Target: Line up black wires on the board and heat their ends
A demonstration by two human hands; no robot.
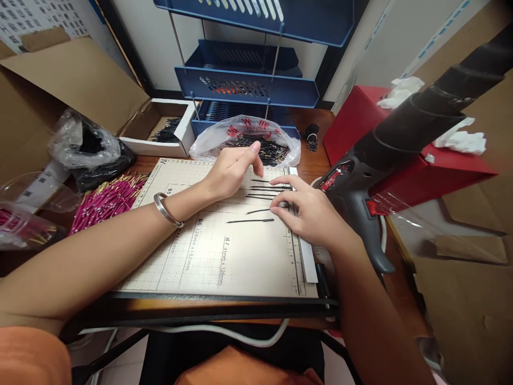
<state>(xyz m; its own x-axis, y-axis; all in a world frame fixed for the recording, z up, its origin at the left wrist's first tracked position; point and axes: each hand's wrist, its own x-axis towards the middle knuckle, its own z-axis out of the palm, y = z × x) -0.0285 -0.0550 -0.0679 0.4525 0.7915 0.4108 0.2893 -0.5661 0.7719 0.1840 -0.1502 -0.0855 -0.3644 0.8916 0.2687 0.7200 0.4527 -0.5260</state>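
My right hand (304, 211) is at the right side of a cream paper-cutter board (248, 262), with thumb and a finger pinched at the end of a thin black wire (258, 211). Its other fingers are bent over several more short black wires (260, 196) lying side by side. Nearer to me, another black wire (250, 220) with a thicker sleeve at one end lies by itself. My left hand (230, 171) hovers over the upper board, fingers loosely curled, thumb tip apart from the fingertips, nothing visible in it.
A plastic bag (206, 144) of black wires sits behind the board, below blue tiered trays (248, 88). Magenta wires (108, 200) lie left, near a white box (186, 125). A grey heat gun (360, 198) and red box (352, 115) stand right.
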